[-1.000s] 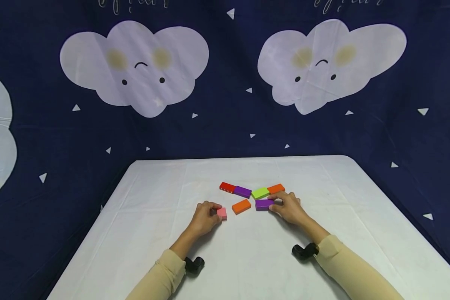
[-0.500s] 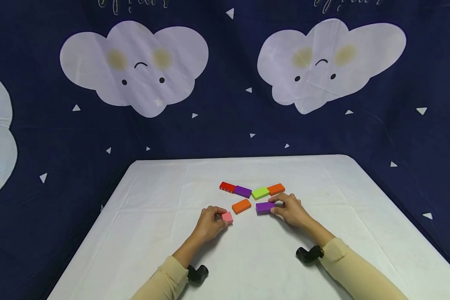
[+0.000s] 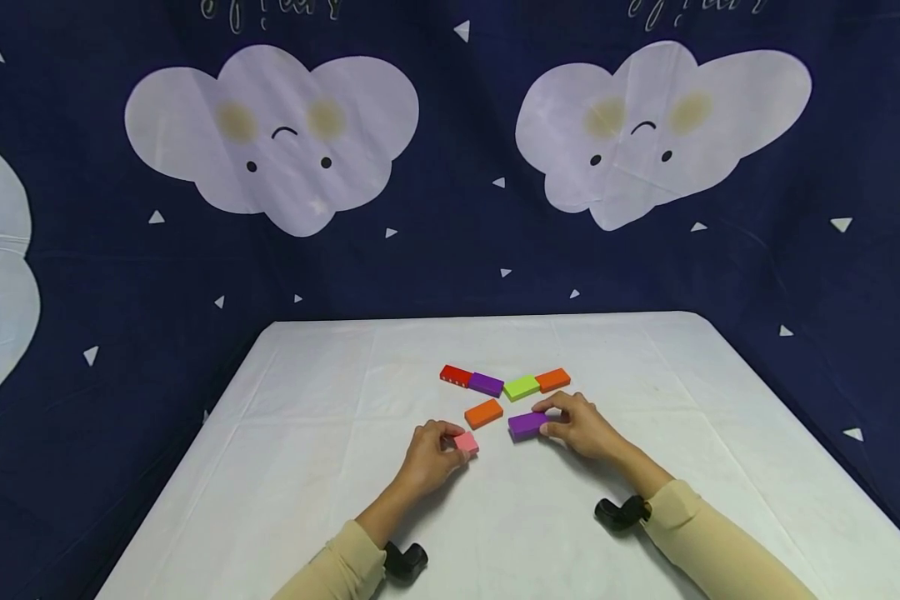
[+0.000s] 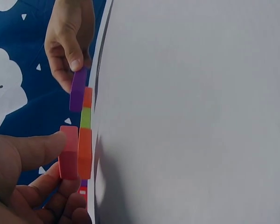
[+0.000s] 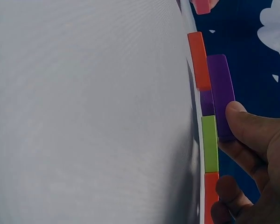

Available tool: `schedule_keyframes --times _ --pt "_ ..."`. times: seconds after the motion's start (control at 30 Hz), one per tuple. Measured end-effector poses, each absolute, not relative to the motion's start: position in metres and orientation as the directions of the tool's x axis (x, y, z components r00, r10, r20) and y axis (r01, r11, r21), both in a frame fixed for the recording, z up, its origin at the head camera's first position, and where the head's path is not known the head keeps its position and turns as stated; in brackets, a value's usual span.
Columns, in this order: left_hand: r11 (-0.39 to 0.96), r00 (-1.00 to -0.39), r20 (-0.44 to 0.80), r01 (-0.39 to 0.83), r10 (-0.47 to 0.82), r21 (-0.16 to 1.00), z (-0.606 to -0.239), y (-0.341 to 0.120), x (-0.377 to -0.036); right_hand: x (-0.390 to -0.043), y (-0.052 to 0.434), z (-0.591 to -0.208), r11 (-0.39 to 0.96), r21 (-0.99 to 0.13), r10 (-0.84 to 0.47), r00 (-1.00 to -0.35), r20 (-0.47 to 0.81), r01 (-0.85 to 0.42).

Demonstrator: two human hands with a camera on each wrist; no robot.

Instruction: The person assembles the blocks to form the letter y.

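Observation:
My left hand [image 3: 429,457] pinches a pink block [image 3: 467,443] between thumb and fingers, left of centre on the table. In the left wrist view the thumb presses one side of that pink block [image 4: 68,151]. To the right, my right hand [image 3: 581,423] pinches the end of a purple block [image 3: 526,426] between thumb and fingers. This purple block [image 5: 221,95] points toward the left hand. Just behind both hands an orange block [image 3: 483,413] lies flat on the table. The two held blocks are apart, with a short gap between them.
Farther back on the white table [image 3: 315,367], a red block with white dots [image 3: 455,376] lies end to end with a purple domino-shaped block [image 3: 486,384]. Beside them a lime green block [image 3: 522,387] meets another orange block [image 3: 553,380]. A dark blue cloud-print cloth [image 3: 450,275] hangs behind.
The left hand has carried the pink block rightward and nearer the person. The right hand has drawn its purple block slightly nearer and tilted it. The other blocks stay put.

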State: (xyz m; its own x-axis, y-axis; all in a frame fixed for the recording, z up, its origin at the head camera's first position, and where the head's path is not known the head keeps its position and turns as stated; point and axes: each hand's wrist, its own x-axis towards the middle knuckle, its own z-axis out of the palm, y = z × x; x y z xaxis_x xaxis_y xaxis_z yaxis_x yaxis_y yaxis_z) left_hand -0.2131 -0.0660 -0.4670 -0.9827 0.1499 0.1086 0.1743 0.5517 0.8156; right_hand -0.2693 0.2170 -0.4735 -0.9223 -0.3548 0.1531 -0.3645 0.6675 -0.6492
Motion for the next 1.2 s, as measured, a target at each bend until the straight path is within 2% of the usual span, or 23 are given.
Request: schedule_keyframes --times 0.47,1.2 --pt "0.553 -0.979 0.081 0.172 0.185 0.815 -0.47 -0.05 -0.208 -0.266 0.218 -0.473 0.627 -0.648 -0.457 -0.878 0.144 -0.432" --pt "0.623 -0.976 0.126 0.21 0.178 0.754 -0.474 -0.03 -0.202 -0.271 0.215 -0.48 0.563 -0.615 -0.575 -0.796 0.189 -0.553"
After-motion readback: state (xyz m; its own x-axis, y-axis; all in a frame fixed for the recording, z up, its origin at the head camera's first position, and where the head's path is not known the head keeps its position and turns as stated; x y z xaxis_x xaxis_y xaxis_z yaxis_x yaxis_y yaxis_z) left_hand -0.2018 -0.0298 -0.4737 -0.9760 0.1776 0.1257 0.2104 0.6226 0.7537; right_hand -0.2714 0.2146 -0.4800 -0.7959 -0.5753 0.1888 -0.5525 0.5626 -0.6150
